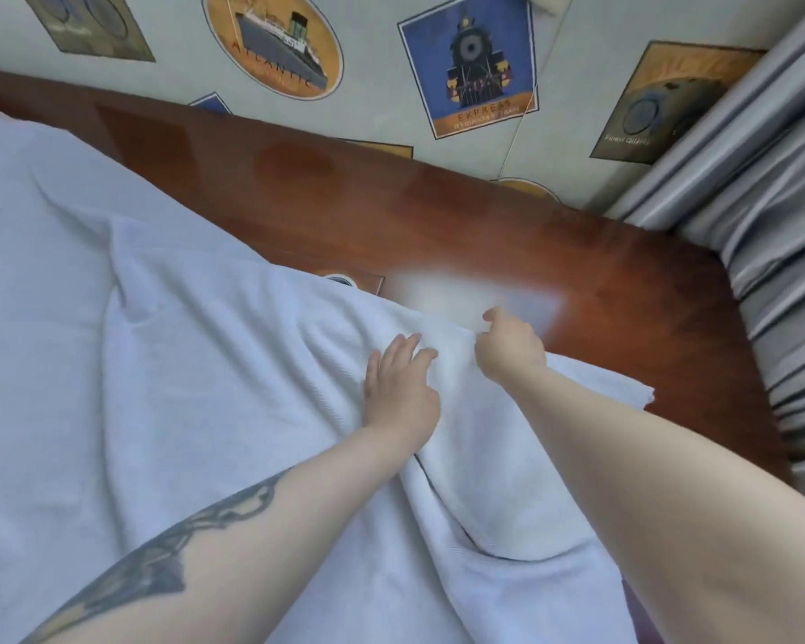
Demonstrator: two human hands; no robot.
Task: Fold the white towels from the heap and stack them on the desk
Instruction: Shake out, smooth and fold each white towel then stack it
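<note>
A large white towel (159, 341) lies spread and rumpled over the glossy reddish-brown desk (484, 225), covering its left and near part. My left hand (398, 388) rests flat on the towel with fingers straight, close to its far edge. Just to the right, my right hand (507, 346) pinches the towel's far edge between curled fingers and thumb. A towel corner (637, 392) sticks out to the right on the bare wood.
A wall (391, 48) with ship and train poster prints runs behind the desk. Grey curtains (763, 225) hang at the right, beyond the desk's rounded edge. A blurred pale patch (475, 295) sits on the wood beyond my right hand.
</note>
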